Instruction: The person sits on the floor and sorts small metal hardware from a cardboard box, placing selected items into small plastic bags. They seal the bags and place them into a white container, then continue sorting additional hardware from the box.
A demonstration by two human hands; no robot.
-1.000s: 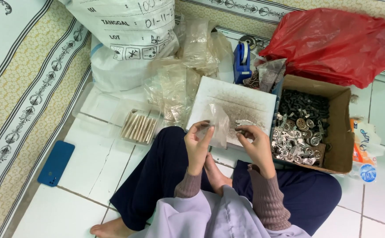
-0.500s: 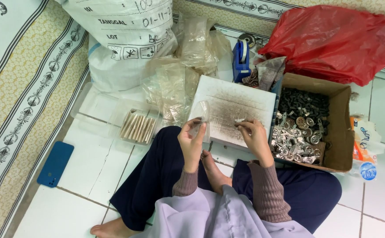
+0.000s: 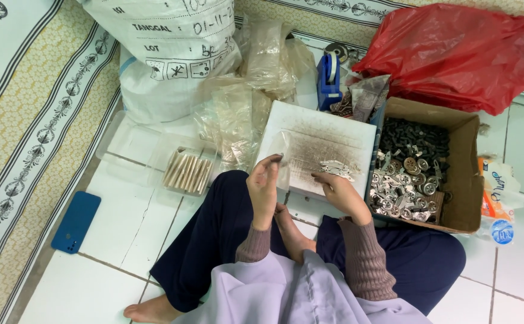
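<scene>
1. White floor tiles [image 3: 124, 222] carry the work; a patterned yellow and white mat [image 3: 28, 120] borders them on the person's left.
2. Head view, item in hand: small clear plastic bag [image 3: 283, 157], flat, upright, over the near left edge of the white smudged board [image 3: 334, 135].
3. Left hand [image 3: 265, 186]: raised, fingers pinched together on the bag's lower edge.
4. Right hand [image 3: 337, 191]: palm down on the board's near edge, fingertips closed on the small pile of flat silver metal pieces [image 3: 337, 169]; exact hold cannot be told.
5. Surroundings: brown cardboard box [image 3: 463, 174] of silver and dark metal parts just right of the board; red plastic bag [image 3: 460, 51] behind it; blue tape dispenser [image 3: 329, 81]; heap of clear bags [image 3: 244, 114]; large white printed sack [image 3: 166, 54]; blue phone [image 3: 76, 222] well to the left.
</scene>
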